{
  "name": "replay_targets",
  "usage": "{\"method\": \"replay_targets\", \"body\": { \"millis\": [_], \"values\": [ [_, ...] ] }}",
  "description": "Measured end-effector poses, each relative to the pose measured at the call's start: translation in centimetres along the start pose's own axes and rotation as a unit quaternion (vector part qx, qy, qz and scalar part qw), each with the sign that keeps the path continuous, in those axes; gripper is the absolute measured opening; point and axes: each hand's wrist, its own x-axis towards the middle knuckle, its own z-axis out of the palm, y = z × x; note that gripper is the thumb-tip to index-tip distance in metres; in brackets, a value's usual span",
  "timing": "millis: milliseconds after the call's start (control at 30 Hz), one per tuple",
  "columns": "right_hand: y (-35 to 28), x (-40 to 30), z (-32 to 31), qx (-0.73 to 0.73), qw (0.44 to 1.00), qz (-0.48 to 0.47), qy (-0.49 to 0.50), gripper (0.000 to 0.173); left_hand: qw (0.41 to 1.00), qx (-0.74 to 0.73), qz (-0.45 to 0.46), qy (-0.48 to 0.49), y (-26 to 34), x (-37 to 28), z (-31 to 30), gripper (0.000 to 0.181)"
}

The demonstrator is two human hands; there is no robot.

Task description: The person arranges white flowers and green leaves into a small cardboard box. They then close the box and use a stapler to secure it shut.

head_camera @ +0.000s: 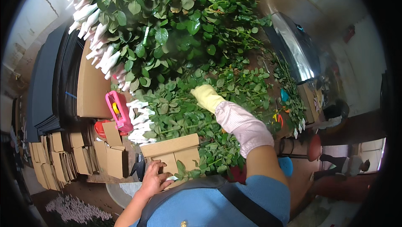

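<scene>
My left hand, bare and with bent fingers, rests at the left side of a cardboard wrap with a corrugated flap. Its thumb touches a white-netted flower head, whose leafy stem lies across the cardboard by my chest. Whether the fingers grip that flower is unclear. My right hand, in a yellow rubber glove with a pale pink striped sleeve, reaches over the leafy stems on the table. Its fingers look curled in among the leaves; any stem in them is hidden. Several white-netted heads line the stems' left end.
A large pile of netted flowers rises beyond my hands. At left are a pink tape dispenser, cardboard stacks and dark sheets. Red-handled cutters lie at right. A person is farther off.
</scene>
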Motion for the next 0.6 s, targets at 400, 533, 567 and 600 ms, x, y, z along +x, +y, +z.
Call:
{"method": "replay_targets", "body": {
  "millis": [400, 533, 567, 600],
  "values": [
    [1.9, -8.9, -16.6, 0.086, 0.817, -0.015, 0.57, 0.037, 0.998, 0.013, 0.043, 0.044, -0.8, -0.3, 0.8, 0.031],
    [3.3, -8.8, -10.9, 0.119, 0.853, -0.058, 0.505, 0.054, 0.998, 0.007, 0.045, 0.039, -0.6, -0.2, 0.5, 0.03],
    [3.5, -8.2, -7.9, 0.193, 0.861, -0.087, 0.463, 0.057, 0.998, 0.008, 0.046, 0.038, -0.5, -0.1, 0.5, 0.03],
    [3.7, -7.4, -4.9, 0.27, 0.859, -0.113, 0.42, 0.06, 0.998, 0.01, 0.044, 0.038, -0.5, -0.2, 0.6, 0.029]
  ]
}}
